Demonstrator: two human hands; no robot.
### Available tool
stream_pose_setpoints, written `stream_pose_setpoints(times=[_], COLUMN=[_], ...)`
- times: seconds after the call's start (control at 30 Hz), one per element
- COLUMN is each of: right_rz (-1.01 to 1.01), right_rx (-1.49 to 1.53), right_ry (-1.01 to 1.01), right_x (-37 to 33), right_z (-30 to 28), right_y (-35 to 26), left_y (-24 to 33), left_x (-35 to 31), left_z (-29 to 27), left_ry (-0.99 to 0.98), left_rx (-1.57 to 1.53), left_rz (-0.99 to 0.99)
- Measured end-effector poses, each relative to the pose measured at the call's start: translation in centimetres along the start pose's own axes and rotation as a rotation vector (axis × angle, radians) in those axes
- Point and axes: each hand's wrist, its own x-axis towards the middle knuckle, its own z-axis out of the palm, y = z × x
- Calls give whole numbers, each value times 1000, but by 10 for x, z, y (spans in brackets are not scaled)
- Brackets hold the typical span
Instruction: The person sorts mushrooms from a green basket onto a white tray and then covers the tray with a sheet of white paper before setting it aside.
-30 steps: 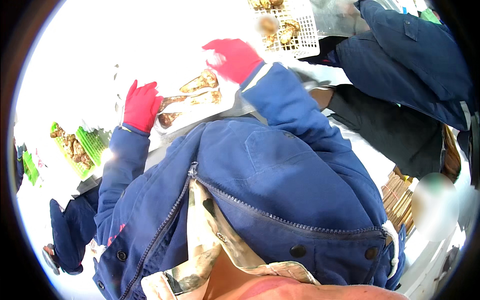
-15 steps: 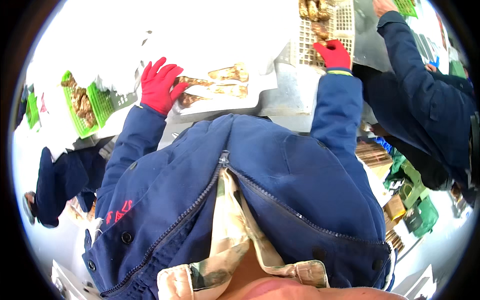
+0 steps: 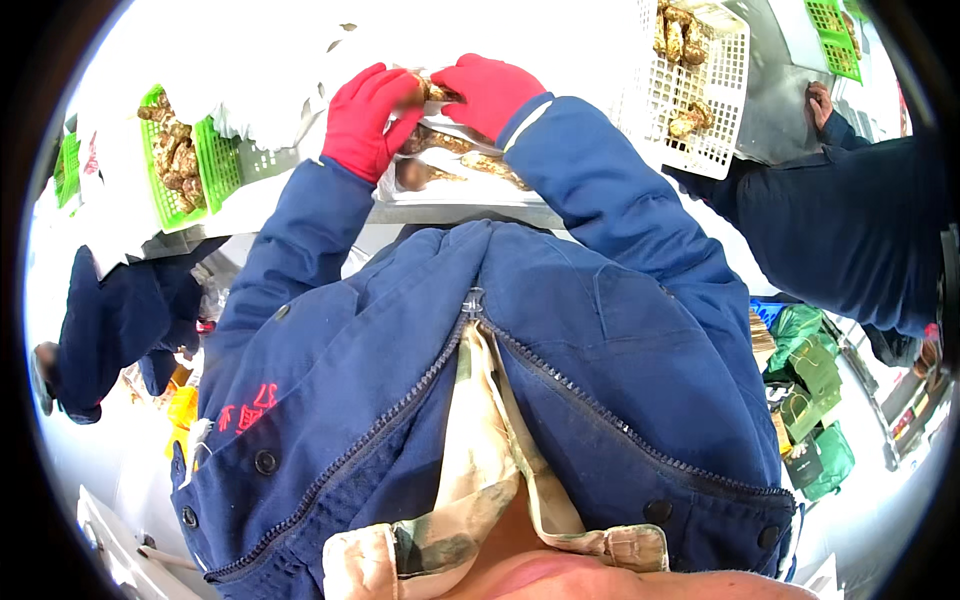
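Both my hands wear red gloves and meet over the far part of a white tray (image 3: 465, 197) in front of me. A brown, scaly mushroom (image 3: 434, 90) lies between them. My right hand (image 3: 492, 92) grips its stem end from the right. Around its rounded cap, the fingers and thumb of my left hand (image 3: 368, 122) are closed. Nearer to me, several long mushrooms (image 3: 440, 140) lie sideways in the tray, the nearest one (image 3: 424, 177) with its cap to the left. My fingers partly hide the held mushroom.
To the right stands a white perforated basket (image 3: 712, 140) with several mushrooms (image 3: 684, 38). A green basket (image 3: 215, 165) heaped with mushrooms is on the left. Another person's hand (image 3: 819, 104) rests on the metal table (image 3: 775, 85) at the right, below a second green basket (image 3: 832, 40).
My right hand has left the white basket and come left to the tray with a mushroom. My left hand has gone from spread fingers by the tray to closing round that mushroom's cap.
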Motion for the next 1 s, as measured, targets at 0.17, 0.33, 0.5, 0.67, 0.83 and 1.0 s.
stream_pose_setpoints(times=[0.17, 0.33, 0.5, 0.67, 0.83, 1.0], right_rz=[95, 104, 225, 181, 140, -35], right_rx=[-57, 8, -475, -528, -549, -494], right_ry=[-115, 6, 144, 5, -72, 49], right_x=[6, 1, -10, -7, -8, -24], right_z=[-2, -16, -41, -36, -42, -39], right_y=[-6, 0, 22, 28, 16, 7], left_y=[-10, -9, -6, -19, -13, -9], left_x=[9, 16, 51, 65, 67, 68], left_z=[-5, -4, -10, 5, 3, 9], left_ry=[-120, -163, -78, -254, -233, -467], left_rx=[147, 187, 163, 335, 222, 283], left_rz=[67, 59, 105, 91, 128, 130])
